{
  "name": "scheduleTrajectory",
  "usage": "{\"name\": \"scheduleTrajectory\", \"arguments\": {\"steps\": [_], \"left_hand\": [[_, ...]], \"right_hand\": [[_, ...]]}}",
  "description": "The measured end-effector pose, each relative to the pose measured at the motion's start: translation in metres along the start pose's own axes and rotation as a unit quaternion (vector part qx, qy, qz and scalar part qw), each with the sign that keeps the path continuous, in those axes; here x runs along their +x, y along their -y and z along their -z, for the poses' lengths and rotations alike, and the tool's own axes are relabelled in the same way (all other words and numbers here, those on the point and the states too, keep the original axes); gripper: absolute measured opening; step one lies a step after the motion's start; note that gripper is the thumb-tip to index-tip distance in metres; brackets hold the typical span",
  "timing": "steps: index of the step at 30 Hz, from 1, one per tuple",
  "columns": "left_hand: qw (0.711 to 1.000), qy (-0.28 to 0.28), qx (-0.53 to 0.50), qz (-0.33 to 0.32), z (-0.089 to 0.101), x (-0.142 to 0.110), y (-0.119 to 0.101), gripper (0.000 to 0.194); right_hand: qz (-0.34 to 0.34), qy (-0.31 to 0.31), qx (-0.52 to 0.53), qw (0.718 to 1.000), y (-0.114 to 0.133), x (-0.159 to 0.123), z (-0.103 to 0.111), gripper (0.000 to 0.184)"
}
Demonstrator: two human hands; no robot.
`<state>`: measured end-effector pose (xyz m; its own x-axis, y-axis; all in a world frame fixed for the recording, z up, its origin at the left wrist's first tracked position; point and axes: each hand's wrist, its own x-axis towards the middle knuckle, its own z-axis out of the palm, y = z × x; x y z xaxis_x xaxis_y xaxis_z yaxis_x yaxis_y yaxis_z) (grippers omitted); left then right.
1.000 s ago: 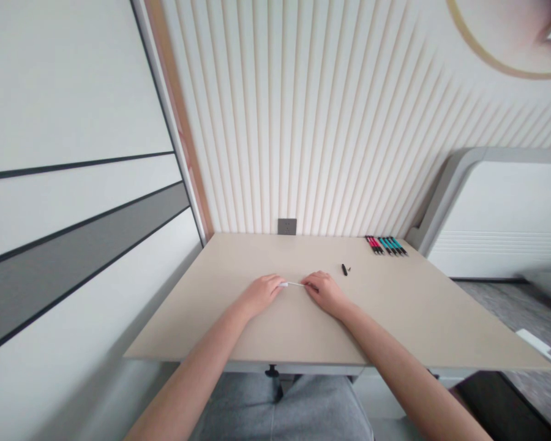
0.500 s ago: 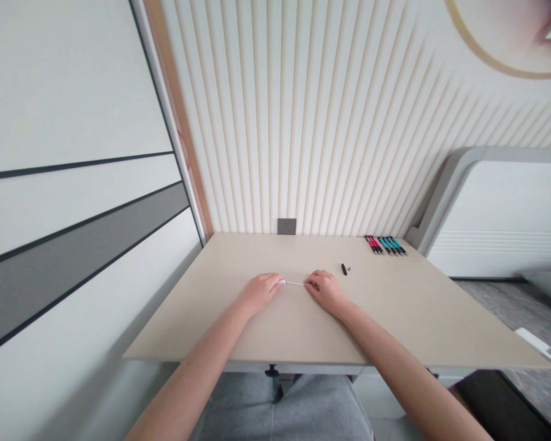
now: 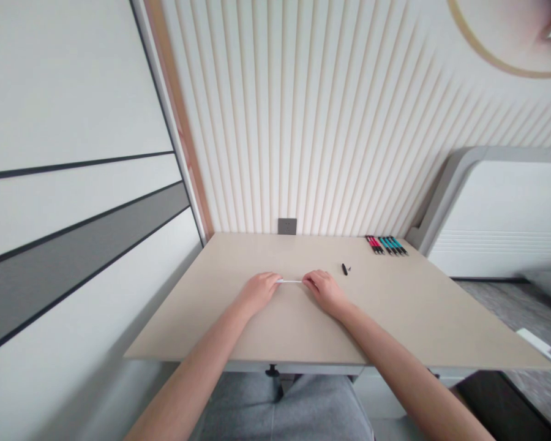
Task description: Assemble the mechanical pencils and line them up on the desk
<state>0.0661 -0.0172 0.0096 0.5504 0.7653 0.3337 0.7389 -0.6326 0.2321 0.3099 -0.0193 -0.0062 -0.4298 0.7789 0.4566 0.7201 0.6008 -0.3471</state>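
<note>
A thin white rod, perhaps a pen refill (image 3: 290, 281), stretches level between my two hands just above the beige table (image 3: 395, 318). My left hand (image 3: 259, 290) pinches its left end with curled fingers. My right hand (image 3: 322, 290) is closed on its right end. A small black pen part (image 3: 344, 269) and a tiny black bit lie on the table just beyond my right hand.
A row of red and teal pens (image 3: 386, 245) lies at the table's far right, by the ribbed wall. A grey wall socket (image 3: 287, 226) sits above the back edge. A white cabinet (image 3: 500, 214) stands to the right. My grey-trousered lap is under the front edge.
Both hands drifted slightly away from me, and the white rod now lies level between them; its thicker left end has slipped further into my left fingers.
</note>
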Motion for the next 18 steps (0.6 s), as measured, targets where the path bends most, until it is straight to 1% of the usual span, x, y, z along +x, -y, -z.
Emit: {"name": "scheduleTrajectory", "arguments": {"steps": [5,10,12,15,18], "left_hand": [[1.0,0.007,0.015,-0.015,-0.002,0.001,-0.001,0.019],[0.999,0.016,-0.004,-0.039,-0.006,0.003,-0.006,0.021],[0.999,0.017,-0.014,-0.044,-0.008,0.003,-0.009,0.028],[0.999,0.026,-0.013,-0.038,-0.008,0.004,-0.014,0.046],[0.999,0.042,-0.004,-0.024,-0.009,0.004,-0.016,0.055]], "right_hand": [[0.01,-0.011,0.004,1.0,0.003,0.0,0.001,0.019],[0.067,-0.01,0.022,0.997,0.009,0.0,-0.004,0.022],[0.083,-0.007,0.025,0.996,0.013,0.001,-0.004,0.023],[0.087,0.006,0.013,0.996,0.019,0.0,-0.003,0.026],[0.092,0.027,-0.007,0.995,0.023,0.0,0.0,0.029]]}}
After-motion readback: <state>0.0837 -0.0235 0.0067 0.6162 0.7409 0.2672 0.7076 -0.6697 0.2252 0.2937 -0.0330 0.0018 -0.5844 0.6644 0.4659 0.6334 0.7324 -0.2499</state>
